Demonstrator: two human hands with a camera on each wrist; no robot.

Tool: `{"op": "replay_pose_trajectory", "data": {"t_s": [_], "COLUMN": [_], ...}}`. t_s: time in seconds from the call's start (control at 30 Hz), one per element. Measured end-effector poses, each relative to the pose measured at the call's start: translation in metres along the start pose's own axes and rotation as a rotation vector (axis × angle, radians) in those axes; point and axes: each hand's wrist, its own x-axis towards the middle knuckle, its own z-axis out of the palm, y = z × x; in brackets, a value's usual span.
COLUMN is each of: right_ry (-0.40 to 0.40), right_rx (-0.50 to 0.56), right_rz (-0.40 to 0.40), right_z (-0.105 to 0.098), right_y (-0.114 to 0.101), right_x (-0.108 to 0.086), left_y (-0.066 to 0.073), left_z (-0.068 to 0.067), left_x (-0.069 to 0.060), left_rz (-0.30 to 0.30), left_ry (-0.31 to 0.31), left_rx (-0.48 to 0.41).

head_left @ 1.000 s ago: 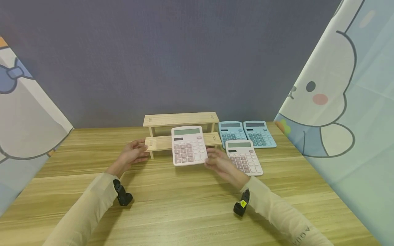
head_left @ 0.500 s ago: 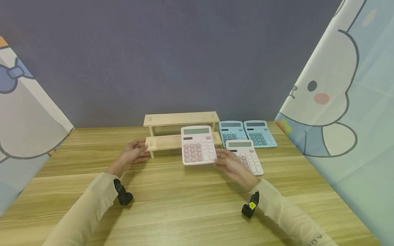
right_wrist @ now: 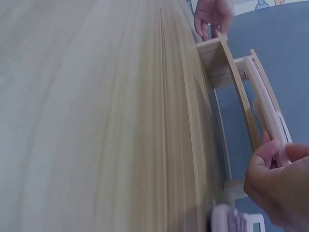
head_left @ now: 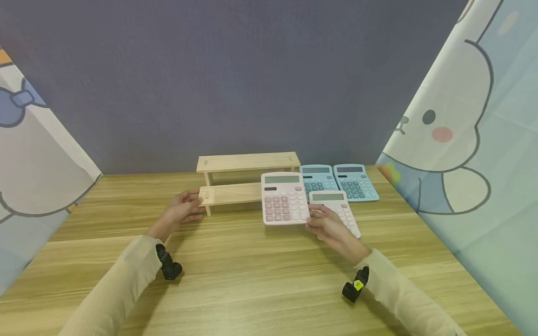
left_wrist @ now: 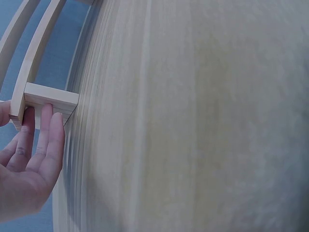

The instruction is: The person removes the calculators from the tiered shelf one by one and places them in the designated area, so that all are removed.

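A pink calculator leans over the right part of the lower tier of a two-tier wooden shelf. My right hand pinches it by its lower right corner, thumb on one face and fingers on the other in the right wrist view. At the lower tier's left end, my left hand grips the board, with fingers under it against the leg. A second pink calculator lies on the table, partly covered by my right hand and the held one.
Two blue calculators lie side by side to the right of the shelf. Behind stands a dark grey panel. Printed curtains flank the wooden table.
My right hand has slid the pink calculator to the right along the lower tier, baring more of the board. My left hand has stayed at the shelf's left end.
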Motion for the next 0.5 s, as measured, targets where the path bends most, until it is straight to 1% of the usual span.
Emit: {"op": "replay_pose_trajectory", "data": {"t_s": [0.2,0.43,0.5], "right_ry": [-0.017,-0.013,-0.014], "right_rx": [0.020,0.051,0.046], "right_rz": [0.000,-0.011,-0.013], "right_z": [-0.012,-0.026,-0.031], "right_y": [-0.004,-0.008,-0.008], "right_x": [-0.006,-0.012,-0.014], "left_y": [0.000,-0.002,-0.001], "left_z": [0.000,0.000,0.000], "left_x": [0.001,0.002,0.002], "left_rz": [-0.004,0.004,0.004], "left_ry": [0.004,0.004,0.004], "left_rx": [-0.004,-0.002,-0.004]}}
